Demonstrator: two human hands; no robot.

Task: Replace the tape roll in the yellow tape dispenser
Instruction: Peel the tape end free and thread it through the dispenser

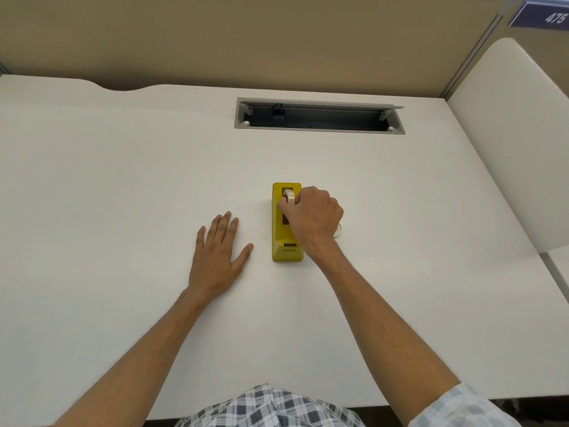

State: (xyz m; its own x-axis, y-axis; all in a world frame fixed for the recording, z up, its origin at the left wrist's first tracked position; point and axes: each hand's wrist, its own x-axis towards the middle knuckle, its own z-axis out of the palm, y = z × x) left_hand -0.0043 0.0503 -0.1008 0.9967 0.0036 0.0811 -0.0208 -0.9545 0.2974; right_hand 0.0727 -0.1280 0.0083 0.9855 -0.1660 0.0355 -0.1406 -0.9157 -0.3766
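The yellow tape dispenser (287, 241) lies on the white desk (123, 164), its cutter end toward me. A whitish tape roll (289, 195) sits in the dispenser's slot, and my right hand (314, 220) has its fingers closed around it from the right. A second pale tape roll (338, 230) lies on the desk just right of the dispenser, mostly hidden behind my right hand. My left hand (218, 257) rests flat on the desk to the left of the dispenser, fingers spread, holding nothing.
A grey cable tray opening (320, 117) is recessed in the desk beyond the dispenser. A beige partition wall (246, 41) stands behind the desk. A white side panel (508, 134) rises at the right, with a blue number sign (542, 15) above.
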